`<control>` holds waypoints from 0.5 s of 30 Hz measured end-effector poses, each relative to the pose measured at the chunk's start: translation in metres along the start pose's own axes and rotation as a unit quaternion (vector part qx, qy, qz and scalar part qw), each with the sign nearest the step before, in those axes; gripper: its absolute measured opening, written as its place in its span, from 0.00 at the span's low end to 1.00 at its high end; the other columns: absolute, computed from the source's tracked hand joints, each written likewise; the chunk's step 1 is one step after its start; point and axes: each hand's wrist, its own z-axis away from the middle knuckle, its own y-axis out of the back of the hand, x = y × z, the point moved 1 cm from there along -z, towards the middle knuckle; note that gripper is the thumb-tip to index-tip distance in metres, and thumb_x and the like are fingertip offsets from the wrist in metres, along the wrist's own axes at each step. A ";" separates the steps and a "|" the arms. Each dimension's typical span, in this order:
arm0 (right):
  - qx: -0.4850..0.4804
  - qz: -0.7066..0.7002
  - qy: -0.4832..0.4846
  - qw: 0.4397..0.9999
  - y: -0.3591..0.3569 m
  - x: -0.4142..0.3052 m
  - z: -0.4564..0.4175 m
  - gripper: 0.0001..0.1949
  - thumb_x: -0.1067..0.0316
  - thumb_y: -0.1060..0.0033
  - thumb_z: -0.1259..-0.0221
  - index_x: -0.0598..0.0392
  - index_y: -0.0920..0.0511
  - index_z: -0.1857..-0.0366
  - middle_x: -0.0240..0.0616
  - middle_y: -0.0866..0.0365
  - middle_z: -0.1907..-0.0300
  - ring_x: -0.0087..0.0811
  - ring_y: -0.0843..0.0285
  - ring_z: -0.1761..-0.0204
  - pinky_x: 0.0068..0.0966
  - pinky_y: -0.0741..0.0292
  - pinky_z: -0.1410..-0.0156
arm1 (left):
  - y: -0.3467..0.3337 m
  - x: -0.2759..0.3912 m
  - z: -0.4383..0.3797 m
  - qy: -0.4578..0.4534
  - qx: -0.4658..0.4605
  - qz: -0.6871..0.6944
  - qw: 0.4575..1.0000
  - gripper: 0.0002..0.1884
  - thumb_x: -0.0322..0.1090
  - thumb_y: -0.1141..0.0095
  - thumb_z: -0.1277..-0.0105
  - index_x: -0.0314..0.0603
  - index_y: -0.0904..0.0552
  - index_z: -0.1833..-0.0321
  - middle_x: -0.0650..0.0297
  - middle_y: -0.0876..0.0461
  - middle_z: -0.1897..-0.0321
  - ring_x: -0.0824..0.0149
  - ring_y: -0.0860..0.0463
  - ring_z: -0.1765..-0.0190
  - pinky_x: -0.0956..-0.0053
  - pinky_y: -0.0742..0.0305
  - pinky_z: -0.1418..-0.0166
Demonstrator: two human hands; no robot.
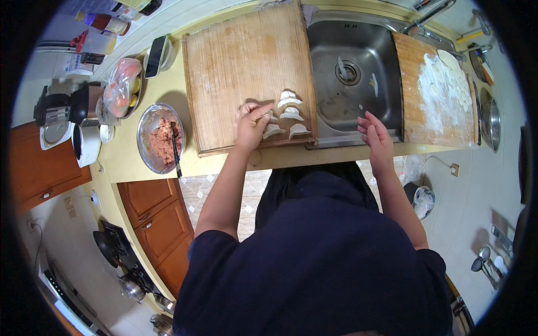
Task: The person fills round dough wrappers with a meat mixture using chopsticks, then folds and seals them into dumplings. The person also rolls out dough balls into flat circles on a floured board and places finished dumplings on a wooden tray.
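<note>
Several folded dumplings rest on a ribbed wooden board, grouped at its near right corner. My left hand is over the board with thumb and fingers closed on a dumpling at the left of the group. The fingers partly hide that dumpling. Over the near edge of the steel sink hangs my right hand, fingers apart and holding nothing. On the right, a floured cutting board bears round dough wrappers. A metal bowl at left contains ground meat filling and dark chopsticks.
A phone lies on a white container left of the ribbed board. Bagged fruit stands beyond the filling bowl. The faucet rises behind the sink. A rolling pin and an empty metal bowl are at far right.
</note>
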 end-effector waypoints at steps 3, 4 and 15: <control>0.026 -0.011 -0.016 0.999 0.011 0.003 0.015 0.21 0.58 0.57 0.23 0.52 0.32 0.32 0.35 0.22 0.41 0.22 0.25 0.46 0.21 0.30 0.41 | 0.008 -0.013 -0.004 -0.023 -0.019 -0.102 0.994 0.14 0.30 0.36 0.40 0.46 0.13 0.50 0.59 0.21 0.53 0.59 0.25 0.46 0.69 0.27 0.45; 0.032 -0.016 -0.022 0.999 0.014 0.006 0.017 0.20 0.58 0.57 0.23 0.52 0.31 0.32 0.35 0.22 0.41 0.22 0.25 0.46 0.21 0.29 0.41 | 0.009 -0.015 -0.005 -0.048 -0.004 -0.101 0.994 0.16 0.29 0.35 0.42 0.46 0.14 0.50 0.58 0.21 0.56 0.58 0.23 0.50 0.69 0.25 0.48; 0.096 -0.038 -0.037 0.994 0.016 0.019 0.031 0.19 0.56 0.54 0.24 0.52 0.27 0.36 0.34 0.21 0.43 0.22 0.23 0.50 0.20 0.28 0.44 | 0.020 -0.009 -0.018 -0.051 -0.069 -0.014 0.996 0.12 0.30 0.40 0.35 0.39 0.15 0.50 0.57 0.17 0.57 0.60 0.19 0.52 0.70 0.25 0.44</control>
